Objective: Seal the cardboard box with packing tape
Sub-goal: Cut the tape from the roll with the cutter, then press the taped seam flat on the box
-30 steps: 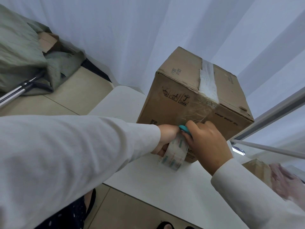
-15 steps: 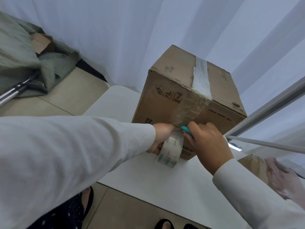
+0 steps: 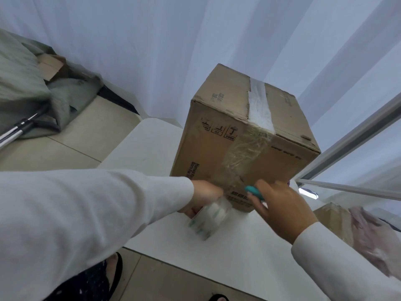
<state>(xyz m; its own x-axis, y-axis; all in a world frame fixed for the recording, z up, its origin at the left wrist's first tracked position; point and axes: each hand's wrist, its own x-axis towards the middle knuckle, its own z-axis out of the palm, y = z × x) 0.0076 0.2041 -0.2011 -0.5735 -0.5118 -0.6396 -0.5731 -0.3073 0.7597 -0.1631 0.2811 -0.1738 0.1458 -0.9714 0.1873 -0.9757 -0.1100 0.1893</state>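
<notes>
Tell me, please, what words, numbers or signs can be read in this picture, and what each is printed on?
Three handling pictograms, one an umbrella: near side of the cardboard box, captions too small.
"Named F…" and "Born For": same side, sideways, partly hidden.
Print on the box top and low on its side: blurred.
Tape roll marks: blurred.

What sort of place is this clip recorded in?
Probably a curtained-off packing or recording booth, not a home: white fabric drapes hang behind a plain white table, with a beige tiled floor and a second cardboard box dumped in the corner.
</notes>
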